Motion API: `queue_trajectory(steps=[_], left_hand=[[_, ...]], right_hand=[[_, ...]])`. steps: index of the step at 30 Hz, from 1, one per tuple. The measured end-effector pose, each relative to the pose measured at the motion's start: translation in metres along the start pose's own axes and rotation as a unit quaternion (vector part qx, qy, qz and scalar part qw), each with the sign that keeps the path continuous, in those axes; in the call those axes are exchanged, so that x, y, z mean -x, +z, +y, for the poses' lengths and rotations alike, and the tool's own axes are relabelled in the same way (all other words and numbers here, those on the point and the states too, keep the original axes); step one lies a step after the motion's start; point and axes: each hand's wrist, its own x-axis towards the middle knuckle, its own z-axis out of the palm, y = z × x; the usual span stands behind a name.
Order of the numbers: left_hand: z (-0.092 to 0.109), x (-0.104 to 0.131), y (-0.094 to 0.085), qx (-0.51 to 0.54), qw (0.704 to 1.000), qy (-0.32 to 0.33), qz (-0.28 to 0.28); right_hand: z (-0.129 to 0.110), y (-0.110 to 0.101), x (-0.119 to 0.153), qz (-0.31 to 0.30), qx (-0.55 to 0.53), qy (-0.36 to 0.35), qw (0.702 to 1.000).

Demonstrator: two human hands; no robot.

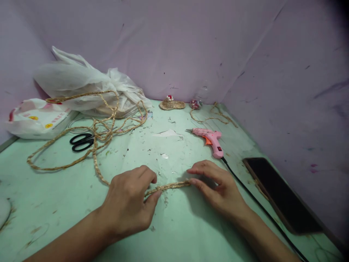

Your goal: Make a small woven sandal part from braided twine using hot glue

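A braided straw rope (174, 185) lies doubled into a short, narrow length between my hands, low over the green table. My left hand (131, 200) is closed on its left part, with the thumb along the strands and the other fingers curled. At the folded right end is my right hand (220, 189), its thumb touching the rope and its forefinger held apart above. From behind my left hand the rope runs back to a loose, tangled heap (105, 131) at the left.
Black-handled scissors (81, 142) lie beside the heap, before a white plastic bag (89, 80) and a tissue pack (40, 120). A pink glue gun (208, 138) with a black cord, a phone (280, 193), a small woven slipper (171, 103) and a rope scrap (209, 118) are behind and right.
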Motion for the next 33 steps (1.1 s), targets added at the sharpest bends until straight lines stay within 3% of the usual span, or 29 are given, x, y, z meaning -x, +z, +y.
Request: queue_trajectory(steps=[5, 17, 27, 33], left_hand=[[0.007, -0.007, 0.009, 0.059, 0.998, 0.023, 0.024], [0.016, -0.014, 0.022, 0.054, 0.998, 0.019, -0.020], [0.017, -0.012, 0.025, 0.027, 0.997, 0.066, 0.030], [0.018, -0.013, 0.024, 0.028, 0.997, 0.067, 0.032]], right_hand=[[0.000, 0.010, 0.002, -0.044, 0.031, -0.069, 0.996], [-0.003, 0.014, -0.001, -0.113, 0.096, -0.053, 0.987], [-0.005, 0.014, 0.000, -0.104, 0.122, -0.066, 0.985], [-0.009, 0.011, 0.000, -0.119, 0.125, -0.055, 0.983]])
